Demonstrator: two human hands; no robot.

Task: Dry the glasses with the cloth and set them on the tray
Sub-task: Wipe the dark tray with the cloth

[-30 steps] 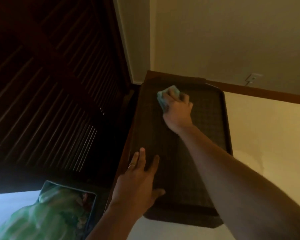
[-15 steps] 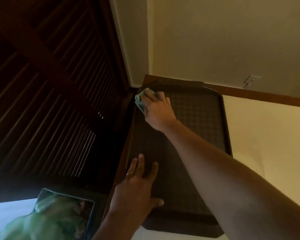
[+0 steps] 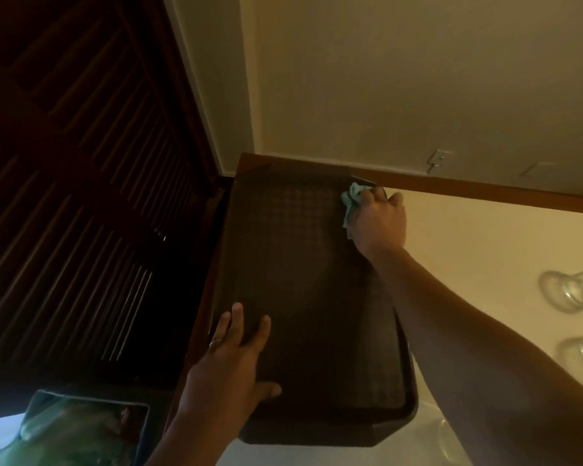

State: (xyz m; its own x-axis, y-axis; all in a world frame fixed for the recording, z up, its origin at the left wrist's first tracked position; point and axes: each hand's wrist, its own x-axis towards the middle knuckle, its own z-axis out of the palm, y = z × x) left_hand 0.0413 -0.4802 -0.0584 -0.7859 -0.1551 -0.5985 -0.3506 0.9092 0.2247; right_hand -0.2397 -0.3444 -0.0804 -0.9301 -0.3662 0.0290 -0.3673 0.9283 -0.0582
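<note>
Glasses (image 3: 567, 290) wait on the counter, right of the tray (image 3: 303, 428).
Right hand (image 3: 379, 220) grips the cloth (image 3: 350, 196) at the tray's far right corner, apparently wiping; left hand (image 3: 231, 361) lies flat, fingers straight, steadying the tray.

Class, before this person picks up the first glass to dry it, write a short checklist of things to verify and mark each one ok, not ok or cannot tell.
1. Cloth in hand: ok, the right hand grips it at the tray's far right corner.
2. Tray held steady: ok, the left hand lies flat on its near left part.
3. Tray free of objects: ok, nothing stands on it.
4. Tray dry: cannot tell, too dark.
5. Glasses within view: ok, on the counter right of the tray.
6. Glasses wet: cannot tell.
</note>
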